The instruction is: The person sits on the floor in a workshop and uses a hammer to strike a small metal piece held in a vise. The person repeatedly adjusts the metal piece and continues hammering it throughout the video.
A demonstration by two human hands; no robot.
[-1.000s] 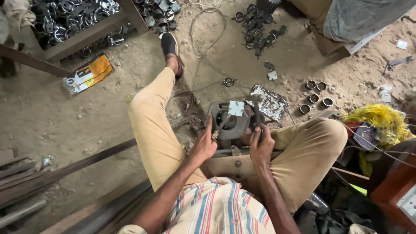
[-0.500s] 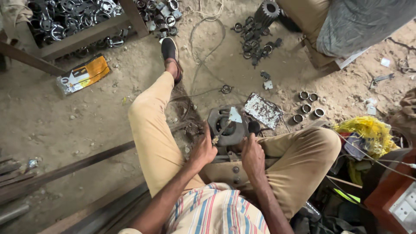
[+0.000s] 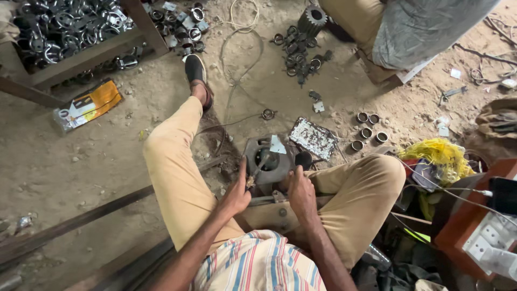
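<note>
Fingers of the left hand (image 3: 237, 195) pinch a thin tool (image 3: 257, 171), its tip poked into the round opening of a grey metal housing (image 3: 267, 161); the grip looks closed and fine, suited to probing. Right hand (image 3: 301, 195) curls around a dark knob (image 3: 303, 159) at the housing's right side, fingers closed on it, seemingly to steady the piece. The housing sits on the ground between the person's knees, close in, braced by both legs in tan trousers.

Left of it: a wooden crate (image 3: 81, 56) heaped with steel rings, an orange-and-white packet (image 3: 89, 104) on the dirt, long steel bars (image 3: 75, 223) running along the lower left. Just beyond the housing lies a speckled metal plate (image 3: 314, 138), then a cluster of short rings (image 3: 367, 129). Farther off, dark rings and a gear (image 3: 312, 20) lie scattered near another person seated at top right. Right side: yellow cord bundle (image 3: 439, 153), red box with white sockets (image 3: 484, 226).

Floor is bare packed earth, dusty, littered with scraps. Workshop, daylight.
</note>
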